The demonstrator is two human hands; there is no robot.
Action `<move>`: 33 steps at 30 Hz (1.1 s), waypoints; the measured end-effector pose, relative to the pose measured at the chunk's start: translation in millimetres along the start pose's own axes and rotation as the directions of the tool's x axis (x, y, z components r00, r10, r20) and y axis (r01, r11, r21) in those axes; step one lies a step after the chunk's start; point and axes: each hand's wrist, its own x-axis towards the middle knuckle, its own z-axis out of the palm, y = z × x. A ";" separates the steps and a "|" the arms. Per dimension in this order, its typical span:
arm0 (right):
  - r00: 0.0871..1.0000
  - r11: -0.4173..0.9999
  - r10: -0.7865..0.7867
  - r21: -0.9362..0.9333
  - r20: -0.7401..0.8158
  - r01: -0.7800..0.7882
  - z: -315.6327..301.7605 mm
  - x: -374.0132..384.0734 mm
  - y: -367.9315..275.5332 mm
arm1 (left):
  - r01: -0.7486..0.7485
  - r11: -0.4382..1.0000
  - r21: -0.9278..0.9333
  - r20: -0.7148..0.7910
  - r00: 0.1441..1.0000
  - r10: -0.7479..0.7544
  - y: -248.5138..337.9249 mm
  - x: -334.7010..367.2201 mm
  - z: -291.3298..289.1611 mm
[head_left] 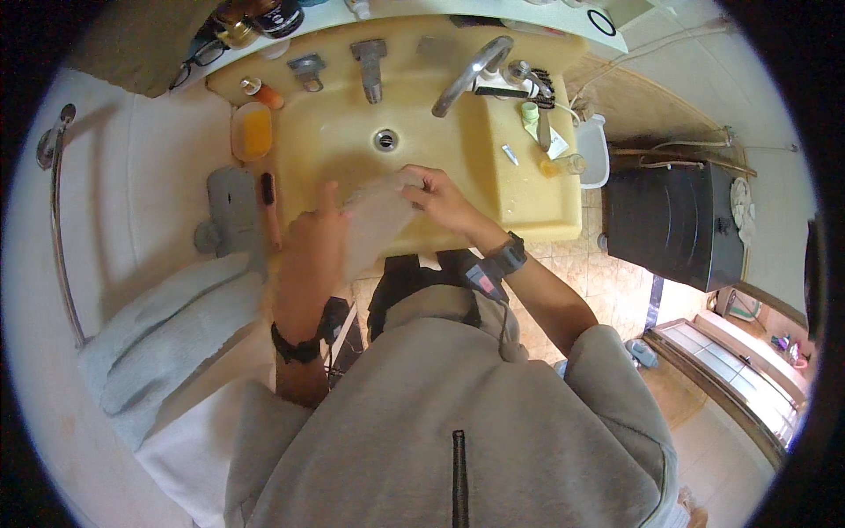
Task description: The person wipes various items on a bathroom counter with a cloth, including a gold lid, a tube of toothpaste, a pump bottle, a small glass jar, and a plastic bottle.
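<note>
A thin, whitish, partly see-through piece of cloth or film hangs over the front of the yellow basin, blurred by motion. My right hand pinches its upper right corner between thumb and fingers. At its left edge is my left hand, smeared by motion with one finger pointing up. Whether the left fingers grip the piece cannot be made out. The metal drain shows just beyond both hands.
A curved chrome faucet arches over the basin's right side. A soap dish with an orange bar and a pink-handled brush lie at left. A green-capped tube rests on the right ledge. Grey towels hang lower left.
</note>
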 end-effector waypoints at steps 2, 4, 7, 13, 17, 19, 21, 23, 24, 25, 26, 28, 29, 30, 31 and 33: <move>0.993 0.953 0.116 0.284 -0.037 -0.101 2.0 -9.3 -13.7 | 0.036 0.999 0.019 0.089 0.995 -0.037 -17.6 0.1 11.9; 0.983 0.950 0.184 0.255 0.020 -0.183 -7.5 -13.7 -15.0 | 0.030 0.997 0.076 0.092 0.995 -0.037 -17.1 -1.5 12.6; 0.970 0.934 0.239 0.263 0.046 -0.243 -10.6 -19.1 -18.9 | -0.037 0.996 0.084 0.018 0.999 0.036 -18.5 0.7 19.8; 0.979 0.853 0.204 0.485 0.027 -0.192 -17.5 -30.2 -40.2 | 0.305 0.797 -0.522 0.354 0.927 -0.122 -54.4 12.6 28.0; 0.981 0.751 0.195 0.643 0.001 -0.150 -12.3 -25.5 -34.6 | 0.497 -0.200 -0.844 0.533 0.821 -0.205 -46.6 1.3 92.2; 0.980 0.935 0.199 0.303 -0.026 -0.182 -19.1 -19.8 -24.2 | 0.387 -0.500 -0.775 0.542 0.814 -0.211 -33.1 -19.7 139.0; 0.979 0.976 0.196 -0.083 -0.060 -0.201 -29.2 -15.8 -4.5 | 0.358 -0.585 -0.727 0.556 0.807 -0.197 -23.4 -40.3 176.4; 0.966 0.937 -0.061 -0.349 -0.250 -0.031 -41.7 -22.3 18.0 | 0.362 -0.604 -0.710 0.571 0.798 -0.193 -21.5 -58.1 195.4; 0.928 0.916 -0.142 -0.400 -0.344 -0.008 -55.6 -27.3 27.4 | 0.367 -0.608 -0.704 0.577 0.795 -0.188 -21.9 -65.7 203.4; 0.877 0.891 -0.231 -0.453 -0.422 0.017 -75.1 -29.8 36.5 | 0.367 -0.610 -0.702 0.580 0.791 -0.192 -22.7 -73.6 207.4; 0.841 0.857 -0.229 -0.512 -0.490 -0.065 -97.3 -30.7 55.2 | 0.365 -0.615 -0.699 0.582 0.790 -0.193 -22.4 -79.3 210.4; 0.743 0.658 -0.266 -0.679 -0.614 -0.326 -163.9 -41.4 108.6 | 0.362 -0.636 -0.682 0.580 0.797 -0.168 -17.3 -83.3 216.6; 0.737 0.578 -0.307 -0.733 -0.602 -0.358 -171.6 -40.7 116.5 | 0.350 -0.637 -0.687 0.569 0.804 -0.173 -21.4 -87.8 216.7; 0.742 0.580 -0.303 -0.733 -0.598 -0.355 -173.9 -39.2 119.7 | 0.334 -0.640 -0.693 0.557 0.811 -0.179 -26.1 -94.4 214.8; 0.719 0.569 -0.279 -0.713 -0.636 -0.410 -175.2 -38.3 121.4 | 0.320 -0.638 -0.700 0.540 0.823 -0.180 -31.5 -99.6 211.4; 0.699 0.566 -0.238 -0.681 -0.674 -0.465 -175.1 -36.9 125.5 | 0.295 -0.636 -0.714 0.513 0.838 -0.187 -39.4 -107.6 205.3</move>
